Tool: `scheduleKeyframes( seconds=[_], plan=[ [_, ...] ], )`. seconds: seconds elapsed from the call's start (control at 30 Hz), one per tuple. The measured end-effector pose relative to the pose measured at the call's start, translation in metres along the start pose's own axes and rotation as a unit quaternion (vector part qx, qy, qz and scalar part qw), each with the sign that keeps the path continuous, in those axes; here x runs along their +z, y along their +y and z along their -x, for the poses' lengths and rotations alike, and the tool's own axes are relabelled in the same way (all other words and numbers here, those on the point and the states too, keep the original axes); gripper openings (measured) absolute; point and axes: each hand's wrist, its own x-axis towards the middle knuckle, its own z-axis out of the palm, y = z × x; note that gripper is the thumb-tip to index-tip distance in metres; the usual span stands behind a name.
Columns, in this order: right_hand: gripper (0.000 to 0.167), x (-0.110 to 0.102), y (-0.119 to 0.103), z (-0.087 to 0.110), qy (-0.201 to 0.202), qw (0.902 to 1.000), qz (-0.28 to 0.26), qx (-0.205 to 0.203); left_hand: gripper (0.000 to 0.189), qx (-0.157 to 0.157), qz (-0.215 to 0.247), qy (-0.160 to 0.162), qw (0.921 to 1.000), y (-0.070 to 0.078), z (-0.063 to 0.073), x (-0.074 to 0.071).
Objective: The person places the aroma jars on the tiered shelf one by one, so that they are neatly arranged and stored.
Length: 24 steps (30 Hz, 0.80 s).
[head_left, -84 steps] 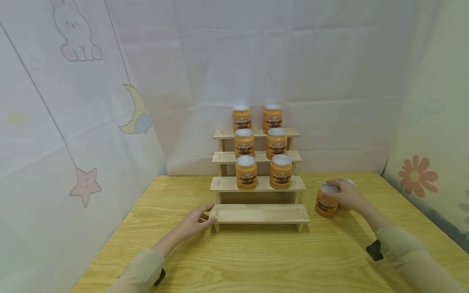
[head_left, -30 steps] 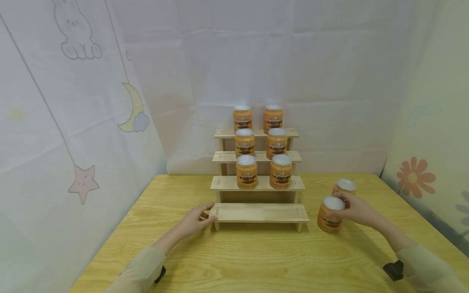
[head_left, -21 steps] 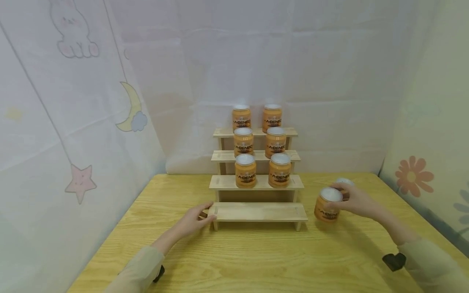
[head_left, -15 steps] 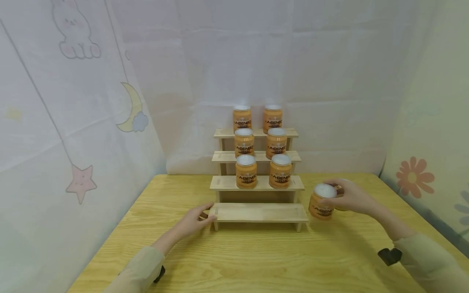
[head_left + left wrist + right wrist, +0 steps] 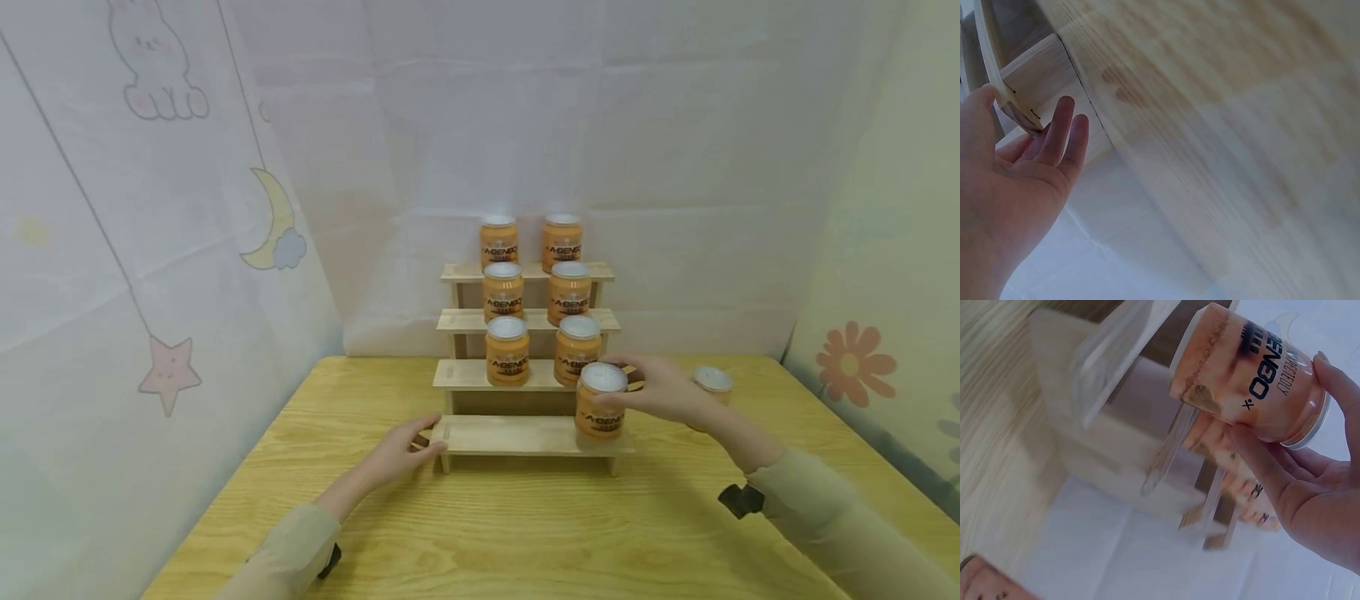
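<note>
A stepped wooden display rack stands on the table. My left hand holds the left end of its lowest step, the board end between thumb and fingers in the left wrist view. My right hand grips an orange jar with a silvery lid near its top, upright at the right end of that lowest step. Dark lettering on the jar shows in the right wrist view. Whether its base touches the board I cannot tell. Each of the three higher steps carries two matching jars, such as this front left one.
One more jar stands on the table right of the rack, partly hidden behind my right forearm. The yellow wood-grain table reaches back to a pale cloth backdrop. Printed cloth walls stand at left and right.
My right hand lifted the jar off the table at right and carried it left over the lowest step. The other table jar is uncovered again. My left hand stayed at the rack.
</note>
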Motion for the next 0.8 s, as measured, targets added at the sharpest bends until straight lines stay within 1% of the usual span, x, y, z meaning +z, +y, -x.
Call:
scheduleKeyframes(
  seconds=[0.13, 0.2, 0.3, 0.33, 0.43, 0.57, 0.67, 0.8],
  plan=[
    [0.071, 0.013, -0.013, -0.013, -0.007, 0.9991, -0.003, -0.042, 0.066, -0.002, 0.002, 0.0, 1.0, 0.0, 0.0, 0.0],
    [0.07, 0.02, -0.019, -0.019, -0.009, 0.9984, -0.007, -0.056, 0.066, -0.001, 0.004, 0.001, 1.0, 0.001, 0.0, 0.0],
    [0.071, 0.03, -0.027, -0.027, -0.013, 0.9979, -0.01, -0.062, 0.066, 0.004, 0.003, 0.001, 1.0, 0.001, 0.0, 0.0],
    [0.071, 0.033, -0.03, -0.029, -0.011, 0.9981, -0.008, -0.06, 0.066, 0.006, 0.002, 0.0, 1.0, 0.001, 0.0, -0.001],
    [0.071, 0.044, -0.036, -0.036, -0.015, 0.9982, -0.023, -0.053, 0.065, 0.008, 0.001, 0.001, 1.0, 0.001, -0.001, -0.001],
    [0.066, 0.06, -0.04, -0.045, -0.02, 0.9973, -0.041, -0.058, 0.066, 0.003, 0.001, 0.004, 1.0, 0.0, 0.0, -0.001],
    [0.064, 0.071, -0.042, -0.05, -0.017, 0.9967, -0.044, -0.066, 0.066, 0.002, 0.003, 0.003, 1.0, -0.001, 0.0, 0.0],
    [0.064, 0.082, -0.044, -0.053, -0.012, 0.9971, -0.046, -0.059, 0.067, 0.002, 0.006, 0.002, 1.0, 0.0, 0.001, 0.001]
  ],
)
